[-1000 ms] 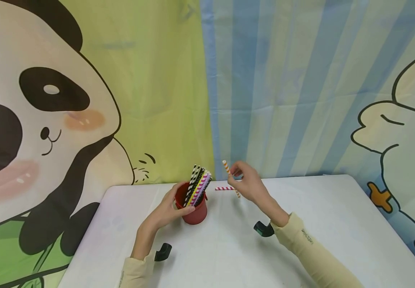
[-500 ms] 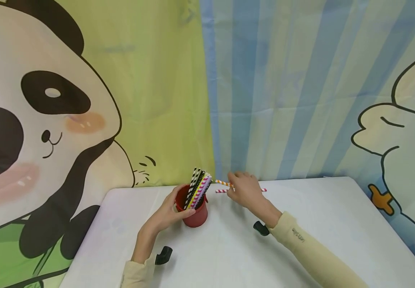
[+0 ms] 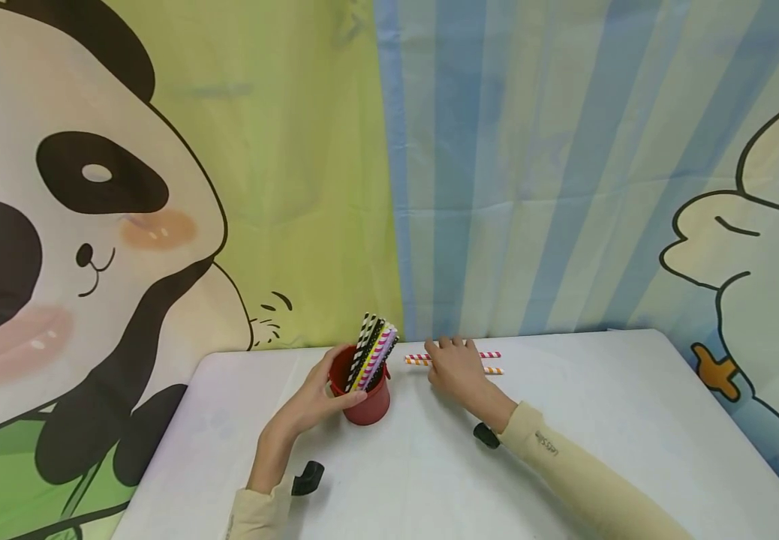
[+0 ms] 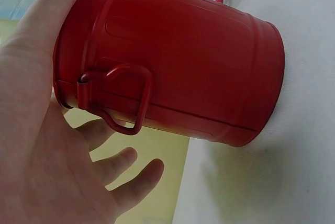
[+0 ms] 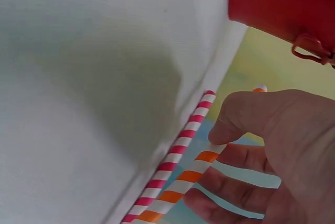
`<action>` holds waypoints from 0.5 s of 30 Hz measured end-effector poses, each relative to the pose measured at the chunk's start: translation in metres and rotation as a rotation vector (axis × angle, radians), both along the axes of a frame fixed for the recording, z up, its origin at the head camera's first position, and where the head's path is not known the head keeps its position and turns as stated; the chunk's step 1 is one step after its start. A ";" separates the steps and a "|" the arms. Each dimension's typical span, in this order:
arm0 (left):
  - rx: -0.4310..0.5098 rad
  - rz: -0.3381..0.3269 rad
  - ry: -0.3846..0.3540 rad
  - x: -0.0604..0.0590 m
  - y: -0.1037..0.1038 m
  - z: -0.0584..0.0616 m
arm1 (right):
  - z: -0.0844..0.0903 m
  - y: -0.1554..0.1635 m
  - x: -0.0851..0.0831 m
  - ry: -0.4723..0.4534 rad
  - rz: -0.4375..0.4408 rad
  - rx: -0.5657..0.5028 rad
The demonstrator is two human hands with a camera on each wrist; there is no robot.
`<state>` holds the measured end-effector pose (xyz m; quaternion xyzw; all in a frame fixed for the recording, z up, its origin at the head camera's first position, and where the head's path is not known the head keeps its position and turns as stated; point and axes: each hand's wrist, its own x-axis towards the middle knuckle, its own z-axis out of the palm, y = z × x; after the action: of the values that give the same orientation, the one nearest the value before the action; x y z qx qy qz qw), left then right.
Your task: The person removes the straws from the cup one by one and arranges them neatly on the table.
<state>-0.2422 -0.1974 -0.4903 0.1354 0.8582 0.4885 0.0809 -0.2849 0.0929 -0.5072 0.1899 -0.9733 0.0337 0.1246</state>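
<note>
A red metal can (image 3: 371, 405) (image 4: 172, 72) with a wire handle stands on the white table (image 3: 592, 435) and holds several striped straws (image 3: 372, 351). My left hand (image 3: 315, 401) (image 4: 42, 145) grips the can from the left, thumb across its front. To the can's right, a red-and-white straw (image 3: 491, 354) (image 5: 180, 148) lies flat near the table's far edge. An orange-and-white straw (image 3: 494, 370) (image 5: 183, 185) lies beside it. My right hand (image 3: 455, 369) (image 5: 251, 140) is low over both straws and pinches the orange one between thumb and fingers.
A cartoon panda and striped cloth backdrop (image 3: 497, 187) hangs right behind the table's far edge. Black wrist mounts (image 3: 307, 474) (image 3: 486, 435) sit under both forearms. Bare tabletop stretches to the right and toward me.
My right hand has brought the orange straw down from the air and laid it flat beside the red-and-white one. The left hand and the can have stayed put.
</note>
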 end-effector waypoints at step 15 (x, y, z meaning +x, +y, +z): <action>0.012 -0.011 0.010 -0.001 0.000 -0.002 | -0.022 -0.001 0.000 0.055 0.015 0.051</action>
<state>-0.2433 -0.1974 -0.4922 0.1432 0.8547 0.4927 0.0787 -0.2849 0.0923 -0.5291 0.2013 -0.9685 0.0047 0.1462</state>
